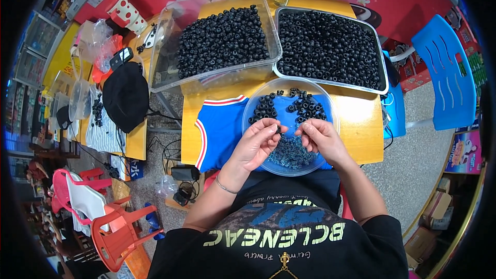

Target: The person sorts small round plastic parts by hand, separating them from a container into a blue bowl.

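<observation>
Left hand [260,142]: thumb and fingers pinch a small black part [279,130] above the round tub [335,111].
Right hand [321,138]: fingertips drawn together, near the left; cannot tell whether they grip anything.
Round tub: two piles of black parts [310,107], small translucent pieces [292,154] nearest the person.
Beyond: clear bin [168,62] and pale-rimmed tray [356,88], both holding black parts.

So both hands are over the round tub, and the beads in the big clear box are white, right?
No: the beads in the big clear box are black; the head view shows it. Left hand and right hand are over the tub.
</observation>
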{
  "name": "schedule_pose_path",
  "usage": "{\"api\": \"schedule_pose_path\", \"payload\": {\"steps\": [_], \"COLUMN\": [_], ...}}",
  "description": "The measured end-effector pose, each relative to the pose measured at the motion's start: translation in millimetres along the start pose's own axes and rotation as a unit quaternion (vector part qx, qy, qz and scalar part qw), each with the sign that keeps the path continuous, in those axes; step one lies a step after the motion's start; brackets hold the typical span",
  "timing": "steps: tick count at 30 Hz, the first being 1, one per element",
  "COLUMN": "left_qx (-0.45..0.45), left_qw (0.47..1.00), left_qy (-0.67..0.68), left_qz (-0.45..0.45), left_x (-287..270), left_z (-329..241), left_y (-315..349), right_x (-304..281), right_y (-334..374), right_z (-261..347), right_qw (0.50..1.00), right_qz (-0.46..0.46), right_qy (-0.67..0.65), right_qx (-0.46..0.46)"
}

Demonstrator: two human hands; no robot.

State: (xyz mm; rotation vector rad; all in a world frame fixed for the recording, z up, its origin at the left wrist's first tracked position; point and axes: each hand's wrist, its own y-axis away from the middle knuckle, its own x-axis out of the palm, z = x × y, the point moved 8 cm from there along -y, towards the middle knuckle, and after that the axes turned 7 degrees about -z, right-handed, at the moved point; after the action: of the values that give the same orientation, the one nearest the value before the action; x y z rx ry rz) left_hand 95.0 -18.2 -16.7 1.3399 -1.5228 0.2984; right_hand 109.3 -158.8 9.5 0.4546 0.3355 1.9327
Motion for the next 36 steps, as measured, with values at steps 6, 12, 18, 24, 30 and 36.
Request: {"api": "schedule_pose_path", "payload": {"steps": [6,12,18,24,30,36], "left_qx": [0.004,0.004,0.001,-0.01,-0.022,-0.017], "left_qw": [1.0,0.999,0.999,0.998,0.993,0.978], "left_qy": [0.02,0.025,0.013,0.016,0.089,0.161], "left_qz": [-0.017,0.031,0.049,0.055,0.078,0.134], "left_x": [2.4,6.1,15.2,15.3,18.9,25.7], "left_z": [-3.0,1.0,2.5,5.1,7.4,9.0], "left_y": [5.7,8.4,12.8,12.6,11.6,15.6], "right_x": [1.0,7.7,12.9,3.3,3.4,13.9], "right_y": [7.7,17.3,26.6,28.7,24.6,25.3], "right_z": [22.2,30.3,50.7,54.7,38.0,44.9], "right_qw": [0.986,0.982,0.95,0.922,0.966,0.965], "right_qz": [-0.062,-0.076,-0.124,-0.182,-0.14,-0.113], "right_qy": [0.038,0.023,0.089,0.134,0.027,-0.011], "right_qx": [-0.15,-0.171,-0.273,-0.314,-0.216,-0.236]}}
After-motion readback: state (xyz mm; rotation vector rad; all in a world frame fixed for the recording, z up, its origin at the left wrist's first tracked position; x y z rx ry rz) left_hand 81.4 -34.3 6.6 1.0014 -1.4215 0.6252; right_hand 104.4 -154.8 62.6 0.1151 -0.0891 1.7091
